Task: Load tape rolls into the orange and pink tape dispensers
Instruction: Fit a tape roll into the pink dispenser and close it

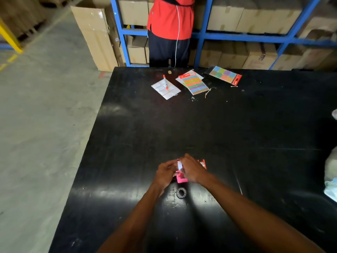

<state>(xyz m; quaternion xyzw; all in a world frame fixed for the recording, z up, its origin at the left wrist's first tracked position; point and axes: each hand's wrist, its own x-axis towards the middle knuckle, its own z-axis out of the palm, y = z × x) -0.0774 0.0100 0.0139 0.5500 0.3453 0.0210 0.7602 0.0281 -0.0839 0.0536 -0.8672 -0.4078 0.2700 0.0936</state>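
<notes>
The pink tape dispenser [181, 179] stands on the black table [237, 134] near its front middle, held between both hands. My left hand [165, 172] grips its left side. My right hand [191, 169] pinches a white tape roll [179, 165] at the dispenser's top. Behind my right hand, an orange dispenser [203, 163] is mostly hidden. A small dark ring-shaped tape core [181, 193] lies on the table just in front of the pink dispenser.
At the table's far side lie a white label sheet [165, 89] with an orange marker [165, 81], and two packs of coloured labels [195, 84] [225, 74]. A person in a red shirt [170, 17] stands by blue shelving with cardboard boxes. Plastic bags [331, 179] sit at the right edge.
</notes>
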